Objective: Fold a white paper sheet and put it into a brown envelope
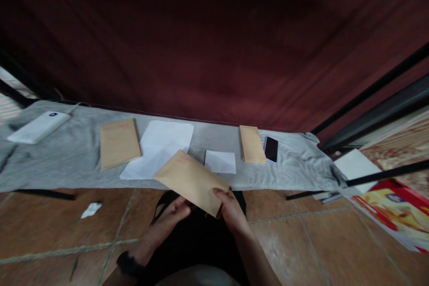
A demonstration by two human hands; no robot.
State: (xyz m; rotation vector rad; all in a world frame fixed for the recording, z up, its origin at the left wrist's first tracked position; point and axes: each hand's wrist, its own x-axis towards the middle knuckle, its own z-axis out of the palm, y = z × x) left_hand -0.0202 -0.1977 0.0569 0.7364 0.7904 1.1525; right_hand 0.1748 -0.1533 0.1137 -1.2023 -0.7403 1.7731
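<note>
A tan paper envelope [192, 178] with faint red print near its far left corner is held tilted above the front edge of the table. My right hand [229, 208] pinches its near right end, thumb on top. At the lower long edge, my left hand [179, 210] has its thumb against the envelope, its other fingers hidden beneath. Just beyond lie white paper sheets [167, 138], partly covered by the envelope, and a small stack of white paper [220, 161].
On the grey cloth [214, 136] lie a larger tan envelope pile [119, 143], a narrow tan envelope pile [252, 144], a phone [271, 149] and a white device [40, 127]. A red-yellow box [395, 210] stands at right. A dark red curtain [208, 53] hangs behind.
</note>
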